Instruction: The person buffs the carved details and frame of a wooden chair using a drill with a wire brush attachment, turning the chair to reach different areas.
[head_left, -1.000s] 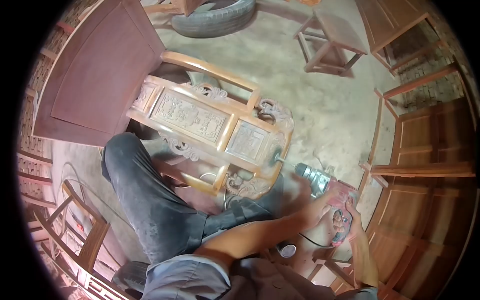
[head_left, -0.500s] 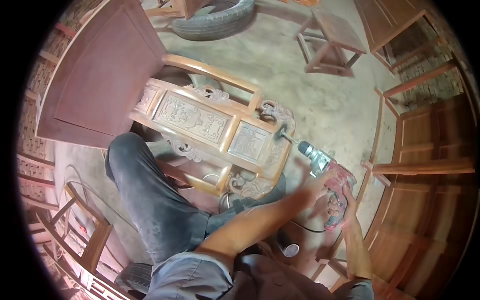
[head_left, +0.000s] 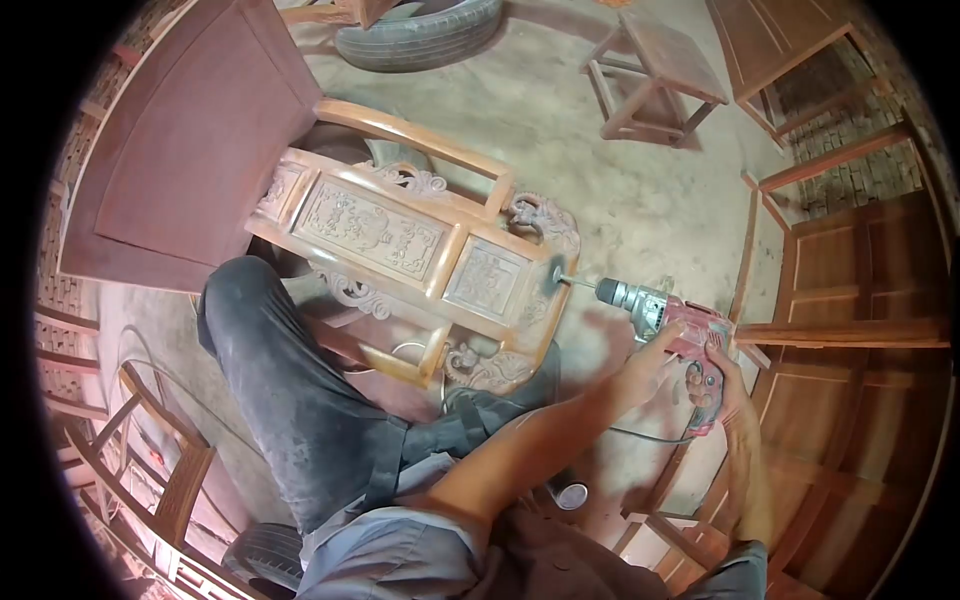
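A red and silver power drill (head_left: 690, 330) points left, its round disc (head_left: 557, 272) against the curved top rail of a carved wooden chair back (head_left: 385, 235). My left hand (head_left: 655, 362) is wrapped round the drill's body from below. The rear handle is in my right hand (head_left: 728, 385), with fingers curled through the grip. The chair lies on its back, its broad purplish-brown seat (head_left: 205, 140) upright at the left. Part of the chair's lower edge rests by my bent leg (head_left: 290, 390).
A small wooden stool (head_left: 665, 65) and a tyre (head_left: 420, 38) stand on the floor beyond. Wooden panels and frames (head_left: 850, 400) line the right. Another chair frame (head_left: 185, 495) is at lower left. A cable hangs from the drill; a can (head_left: 571, 495) lies below it.
The drill and both hands first moved left and up, then back to the right, and the drill now lies more level. Its disc has shifted up along the top rail.
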